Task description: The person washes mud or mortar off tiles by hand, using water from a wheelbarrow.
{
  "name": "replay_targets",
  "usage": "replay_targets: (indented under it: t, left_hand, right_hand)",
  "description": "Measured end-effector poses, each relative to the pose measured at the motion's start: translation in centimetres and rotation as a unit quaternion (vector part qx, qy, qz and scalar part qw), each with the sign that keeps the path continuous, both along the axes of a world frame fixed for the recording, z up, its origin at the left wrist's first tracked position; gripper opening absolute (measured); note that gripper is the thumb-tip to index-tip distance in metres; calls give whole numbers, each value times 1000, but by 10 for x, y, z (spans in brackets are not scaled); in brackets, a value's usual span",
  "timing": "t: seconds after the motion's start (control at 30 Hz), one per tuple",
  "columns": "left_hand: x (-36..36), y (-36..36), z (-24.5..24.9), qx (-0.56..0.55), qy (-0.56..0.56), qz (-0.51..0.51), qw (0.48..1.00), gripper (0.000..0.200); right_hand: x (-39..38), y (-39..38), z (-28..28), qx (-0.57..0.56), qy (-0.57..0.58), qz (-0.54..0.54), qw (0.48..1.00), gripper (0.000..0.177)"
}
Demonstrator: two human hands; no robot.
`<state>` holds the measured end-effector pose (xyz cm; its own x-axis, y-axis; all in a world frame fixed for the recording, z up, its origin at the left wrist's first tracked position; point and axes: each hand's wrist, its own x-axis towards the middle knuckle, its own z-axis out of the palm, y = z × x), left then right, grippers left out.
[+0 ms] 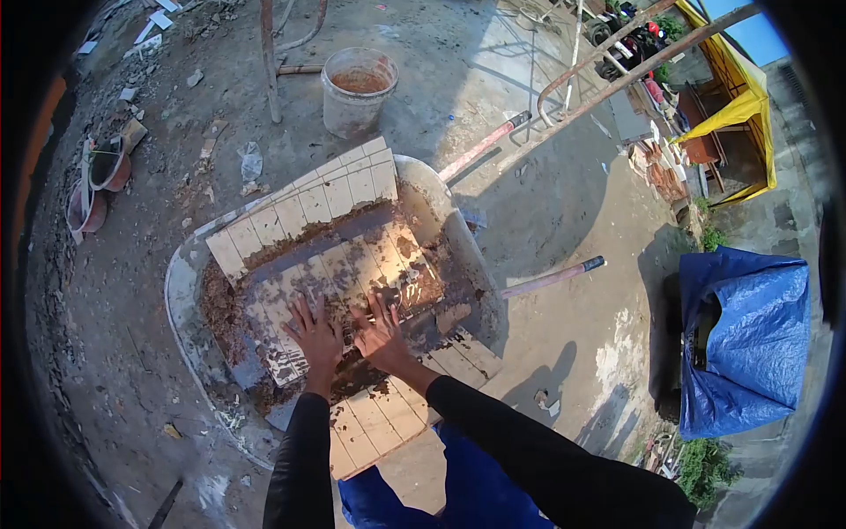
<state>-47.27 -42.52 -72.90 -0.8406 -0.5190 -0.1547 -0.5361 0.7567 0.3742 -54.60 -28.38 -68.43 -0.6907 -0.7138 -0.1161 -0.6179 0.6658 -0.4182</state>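
Observation:
My left hand point(317, 337) lies flat with spread fingers on a mud-stained beige panel point(330, 269) that looks like ribbed tile. Beside it, my right hand point(384, 340) presses its outstretched fingertips near the same panel's lower edge. The panel rests in a wheelbarrow point(474, 256) together with brown wet mud or mortar point(218, 304). Along the tray's far side leans a second beige panel point(308, 201), cleaner on its face. A third panel point(379, 421) juts over the near rim, below my wrists, with brown smears on it. My hands partly hide the middle panel's edge.
Two wheelbarrow handles point(555, 276) point right. A dirty white bucket point(352, 106) stands beyond the tray, near metal scaffold bars point(608, 79). Broken pots point(106, 172) and rubble lie left. A blue tarp point(749, 344) covers something at right; a yellow canopy point(753, 97) is behind.

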Motion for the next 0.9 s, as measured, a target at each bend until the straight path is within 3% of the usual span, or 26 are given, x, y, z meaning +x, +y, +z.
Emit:
replay_targets:
  t: [0.07, 0.13, 0.23, 0.3, 0.37, 0.4, 0.43, 0.5, 0.53, 0.63, 0.67, 0.8, 0.9]
  left_hand:
    - [22, -27, -24, -90, 33, 19, 995, 66]
    - [39, -41, -31, -86, -5, -2, 996, 64]
    - [54, -60, -34, -55, -29, 114, 992, 66]
    - [61, -82, -42, -43, -62, 174, 982, 67]
    - [75, -101, -55, -20, -37, 281, 959, 69]
    - [83, -104, -65, -118, -44, 246, 961, 70]
    - [87, -106, -63, -120, -48, 247, 960, 70]
    - [92, -110, -51, -46, -66, 288, 954, 68]
    - [94, -108, -48, 0, 19, 319, 947, 64]
    - [123, -108, -66, 70, 93, 359, 926, 62]
    - [121, -97, -49, 81, 62, 357, 928, 66]
    - [110, -45, -30, 121, -36, 330, 936, 78]
    - [112, -32, -45, 108, 33, 345, 932, 81]
  right_hand:
    - [1, -32, -28, 19, -5, 11, 1000, 60]
    - [3, -41, -57, 41, 27, 19, 999, 60]
    - [-21, -18, -79, -28, 85, 71, 993, 56]
    - [-44, -2, -81, -9, 89, 70, 994, 54]
    - [-83, 19, -89, 19, 135, -12, 991, 54]
    - [-102, 33, -99, 23, 149, -53, 987, 52]
    - [-119, 45, -107, 28, 165, -96, 981, 50]
    - [-145, 63, -106, -7, 104, -160, 982, 48]
    - [-156, 67, -105, -43, 46, -222, 973, 46]
    - [-163, 86, -100, -134, 65, -178, 973, 47]
    - [-160, 94, -96, -76, 56, -162, 982, 56]
    - [-128, 105, -80, 6, 2, -165, 986, 59]
    - [-139, 111, -77, -21, -36, -213, 976, 63]
